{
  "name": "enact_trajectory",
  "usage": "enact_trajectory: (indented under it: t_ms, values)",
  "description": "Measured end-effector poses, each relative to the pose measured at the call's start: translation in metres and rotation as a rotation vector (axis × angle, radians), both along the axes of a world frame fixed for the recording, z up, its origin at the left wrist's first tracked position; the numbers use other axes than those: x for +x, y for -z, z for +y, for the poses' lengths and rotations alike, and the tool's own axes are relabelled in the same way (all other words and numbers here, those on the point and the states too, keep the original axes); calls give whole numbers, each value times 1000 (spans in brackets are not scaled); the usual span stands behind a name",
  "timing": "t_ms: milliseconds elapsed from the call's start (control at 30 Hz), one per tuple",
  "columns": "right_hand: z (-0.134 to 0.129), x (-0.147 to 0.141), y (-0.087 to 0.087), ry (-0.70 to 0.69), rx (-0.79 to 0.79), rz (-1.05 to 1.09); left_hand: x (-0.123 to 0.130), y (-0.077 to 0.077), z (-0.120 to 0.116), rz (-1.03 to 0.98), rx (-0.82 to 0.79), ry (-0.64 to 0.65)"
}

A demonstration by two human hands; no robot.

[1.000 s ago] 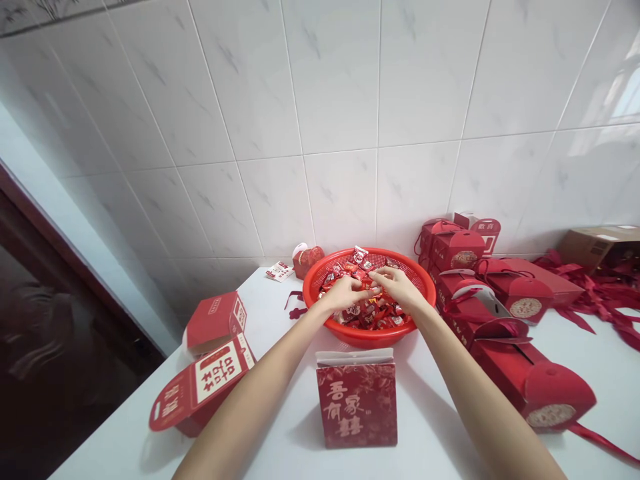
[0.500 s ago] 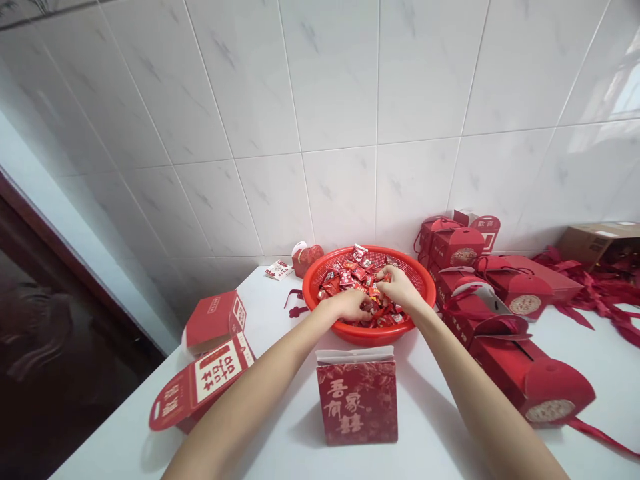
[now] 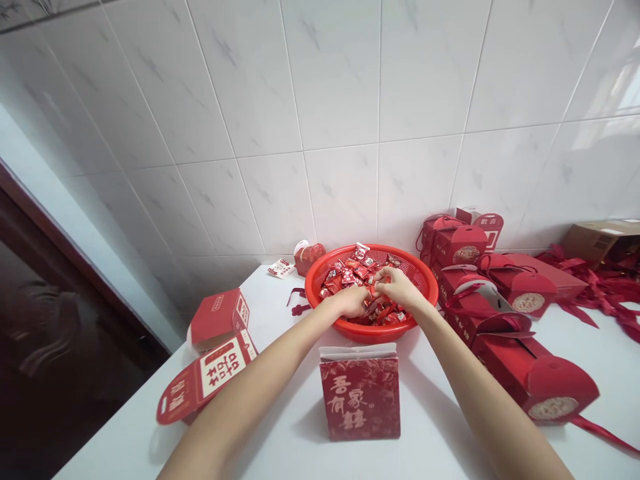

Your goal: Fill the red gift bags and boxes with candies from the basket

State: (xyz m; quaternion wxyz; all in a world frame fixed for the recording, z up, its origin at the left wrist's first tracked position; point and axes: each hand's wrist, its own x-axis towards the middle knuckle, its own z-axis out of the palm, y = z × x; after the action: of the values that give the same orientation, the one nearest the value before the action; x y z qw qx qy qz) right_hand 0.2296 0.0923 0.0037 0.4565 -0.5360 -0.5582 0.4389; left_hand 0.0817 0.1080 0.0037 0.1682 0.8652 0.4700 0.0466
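A red plastic basket [image 3: 425, 297] full of small red wrapped candies [image 3: 345, 275] stands on the white table. Both my hands are inside it, close together over the candies. My left hand [image 3: 354, 303] has its fingers curled down round candies at the middle; its fingertips are partly hidden. Just right of it, my right hand [image 3: 399, 288] is closed, thumb and fingers pinched at the candies. Between my forearms, nearer to me, a dark red gift box [image 3: 361, 400] with pale lettering stands upright, its white-edged top partly parted.
Red gift boxes [image 3: 530, 380] with ribbons crowd the right side. Two more red boxes [image 3: 217, 320] lie by the left table edge. Behind the basket are a small heart-topped box [image 3: 309, 259] and a card [image 3: 281, 269]. Loose red ribbon [image 3: 610, 293] and a cardboard carton [image 3: 595, 240] sit far right, along the tiled wall.
My hands have come closer together within the basket, with the fingers of both drawn in more among the candies. The view has shifted slightly; the boxes stay put.
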Motion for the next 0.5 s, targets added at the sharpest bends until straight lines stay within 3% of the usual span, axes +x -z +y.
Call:
enact_trajectory:
  t_ms: [267, 500]
  values:
    - [4, 3, -1, 149, 58, 42, -4, -12, 1, -238, 312, -219]
    - [-3, 3, -13, 115, -28, 219, -5, -10, 1, -572, 405, -146]
